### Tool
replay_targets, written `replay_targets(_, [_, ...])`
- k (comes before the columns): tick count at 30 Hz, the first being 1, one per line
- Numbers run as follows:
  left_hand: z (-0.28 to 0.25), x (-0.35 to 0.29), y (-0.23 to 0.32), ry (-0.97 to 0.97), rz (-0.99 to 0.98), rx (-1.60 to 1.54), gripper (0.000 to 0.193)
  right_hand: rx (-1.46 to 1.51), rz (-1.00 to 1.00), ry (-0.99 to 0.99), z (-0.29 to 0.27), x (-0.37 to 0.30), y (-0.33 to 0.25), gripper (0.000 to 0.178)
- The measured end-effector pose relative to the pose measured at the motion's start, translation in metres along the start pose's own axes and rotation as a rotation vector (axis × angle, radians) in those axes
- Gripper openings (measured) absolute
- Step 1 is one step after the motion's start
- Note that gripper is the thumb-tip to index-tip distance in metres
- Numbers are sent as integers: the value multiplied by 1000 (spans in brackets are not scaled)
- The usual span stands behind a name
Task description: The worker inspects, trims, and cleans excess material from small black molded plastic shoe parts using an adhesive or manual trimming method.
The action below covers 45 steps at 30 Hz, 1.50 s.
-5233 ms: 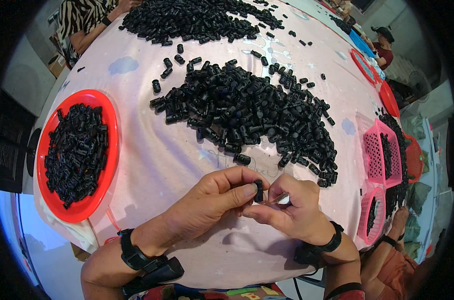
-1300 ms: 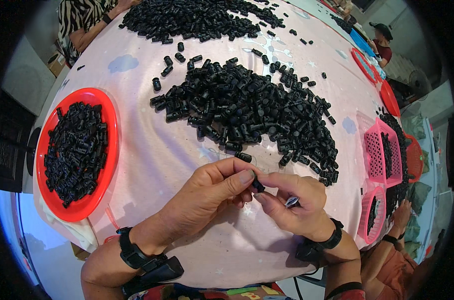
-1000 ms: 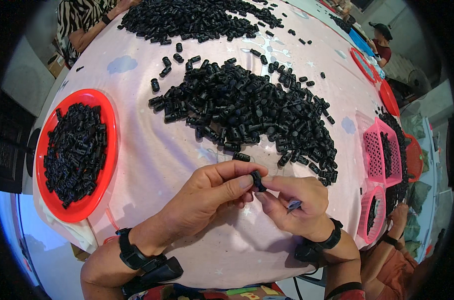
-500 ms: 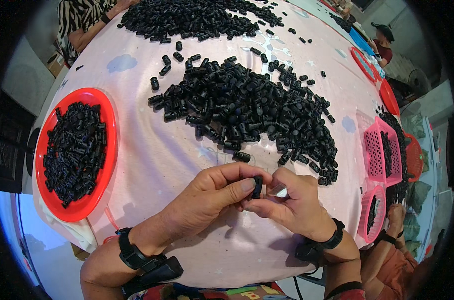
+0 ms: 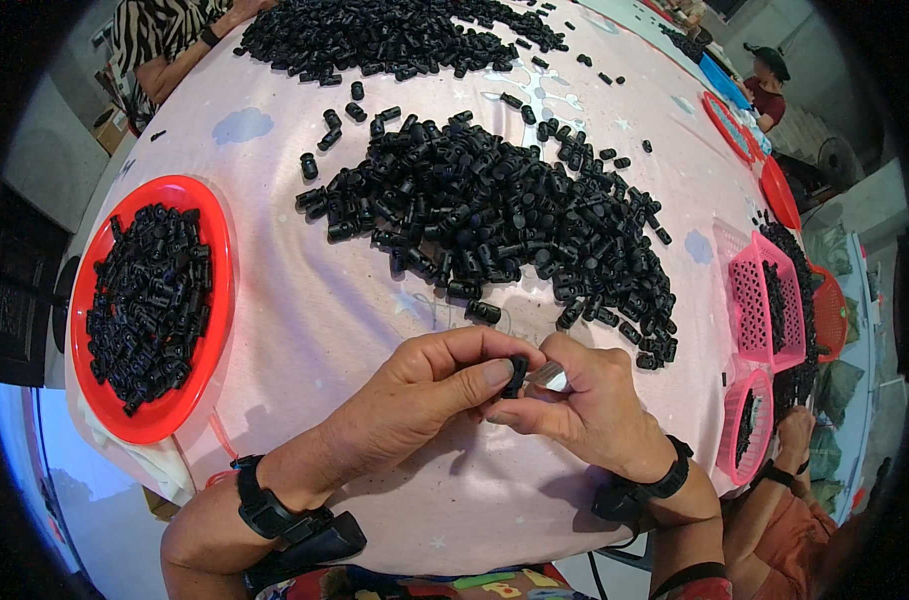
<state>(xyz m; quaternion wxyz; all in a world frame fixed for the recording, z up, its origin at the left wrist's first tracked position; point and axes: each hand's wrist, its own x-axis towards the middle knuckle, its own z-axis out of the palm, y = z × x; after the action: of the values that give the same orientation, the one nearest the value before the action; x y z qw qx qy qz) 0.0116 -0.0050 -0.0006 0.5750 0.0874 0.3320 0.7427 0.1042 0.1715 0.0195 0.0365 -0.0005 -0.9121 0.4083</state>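
Near the front of the table, my left hand (image 5: 443, 385) pinches a small black plastic cord lock (image 5: 516, 375) between thumb and fingers. My right hand (image 5: 593, 405) is closed beside it on a flat, shiny, blade-like metal piece (image 5: 551, 377), whose end is up against the cord lock or very close to it. The fingertips hide part of both. Just beyond my hands spreads a large pile of black cord locks (image 5: 495, 205), with one loose cord lock (image 5: 484, 313) at its near edge.
A red plate (image 5: 225, 330) heaped with black cord locks stands at the left. Pink baskets (image 5: 797, 300) line the right edge, by a co-worker's hand (image 5: 797, 430). Another black pile (image 5: 375, 40) lies at the far side, near a person's arm (image 5: 180, 75). A pink patterned cloth (image 5: 305, 290) covers the table.
My right hand has turned slightly, and the metal piece has shifted a little left towards the cord lock. The cord lock has tilted slightly in my left fingers.
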Motion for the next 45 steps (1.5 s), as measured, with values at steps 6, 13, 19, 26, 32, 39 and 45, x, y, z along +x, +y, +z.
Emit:
replay_targets(6, [-1, 0, 1, 10, -13, 42, 25, -41, -22, 3, -1, 1, 0, 47])
replay_targets(13, [0, 0, -1, 15, -2, 26, 25, -1, 1, -9, 2, 0, 4, 48])
replay_targets(19, [1, -1, 1, 8, -8, 70, 23, 38, 22, -15, 1, 1, 0, 47])
replay_targets(26, [1, 1, 0, 12, 20, 94, 23, -46, -28, -26, 1, 1, 2, 47])
replay_targets(32, [-1, 1, -2, 14, 29, 115, 22, -21, -30, 7, 3, 1, 4, 49])
replay_targets(39, [-1, 0, -1, 22, 5, 119, 22, -71, -8, -40, 2, 0, 6, 54])
replay_targets(45, [-1, 0, 3, 10, -5, 139, 23, 19, 68, -106, 4, 1, 4, 53])
